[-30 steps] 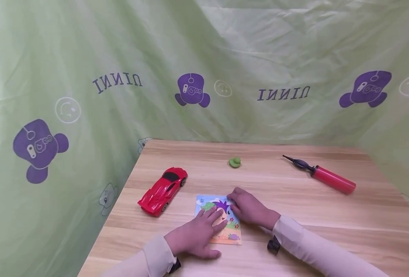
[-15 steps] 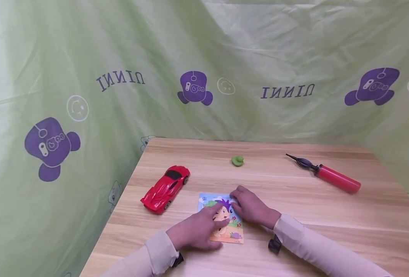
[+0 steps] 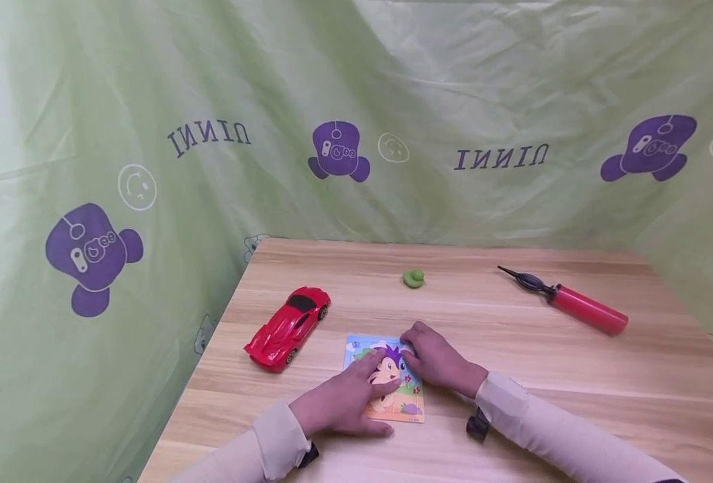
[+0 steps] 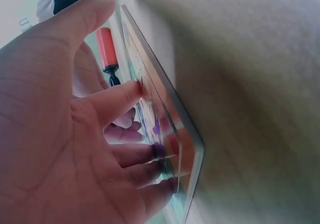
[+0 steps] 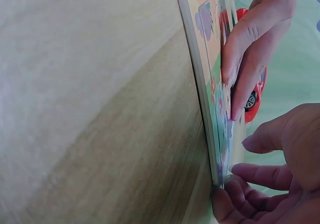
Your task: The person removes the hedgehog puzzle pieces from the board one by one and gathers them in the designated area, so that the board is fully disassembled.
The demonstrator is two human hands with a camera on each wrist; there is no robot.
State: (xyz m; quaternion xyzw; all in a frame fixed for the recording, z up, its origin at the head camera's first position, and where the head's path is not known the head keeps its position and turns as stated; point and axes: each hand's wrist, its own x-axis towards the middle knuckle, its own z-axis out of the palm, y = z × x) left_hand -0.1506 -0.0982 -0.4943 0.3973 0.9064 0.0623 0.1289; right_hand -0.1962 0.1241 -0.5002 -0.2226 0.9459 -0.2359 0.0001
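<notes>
A small square jigsaw puzzle [image 3: 413, 396] with a purple-haired cartoon animal lies flat on the wooden table. My left hand [image 3: 341, 401] reaches over its left side, hiding part of the picture. In the left wrist view, this hand's extended fingertips [image 4: 156, 154] touch the puzzle's surface, while its thumb stands off the board. At the far right corner is my right hand [image 3: 437, 359]. Its curled fingers [image 5: 227, 204] hold the board's corner and edge in the right wrist view, and the thumb there is apart from the board.
A red toy car [image 3: 290, 327] stands left of the puzzle. Farther back sits a small green toy duck [image 3: 414, 278]. To the right lies a red hand pump [image 3: 585, 307] with a black nozzle. A green printed curtain [image 3: 416, 80] closes off the table's back and sides.
My left hand's fingers have shifted and drawn closer together on the puzzle. The right hand keeps its place at the corner. The whole head view has shifted slightly.
</notes>
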